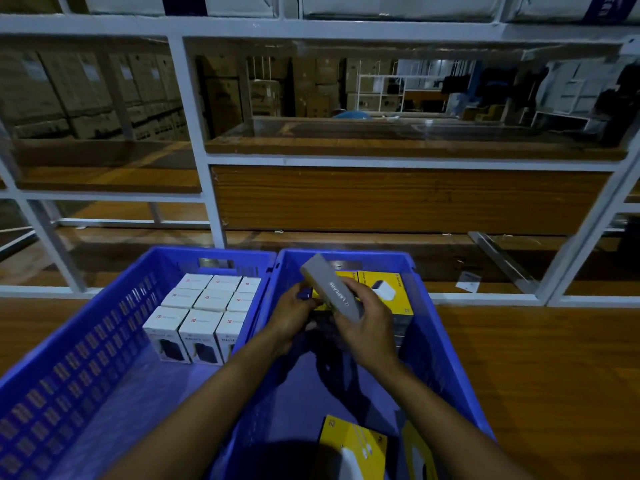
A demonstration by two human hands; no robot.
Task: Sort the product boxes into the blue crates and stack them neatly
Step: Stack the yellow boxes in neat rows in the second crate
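Yellow boxes lie at the right crate's near edge, and above its middle I see the right hand wrapped round a long box, grey side up, tilted, the left hand pinching its lower edge.

White shelf frame over wooden boards, dim cartons behind

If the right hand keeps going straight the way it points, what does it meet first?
Probably the yellow boxes stacked at the far end of the right crate. The right hand and its grey box may be above them, though; depth is unclear.
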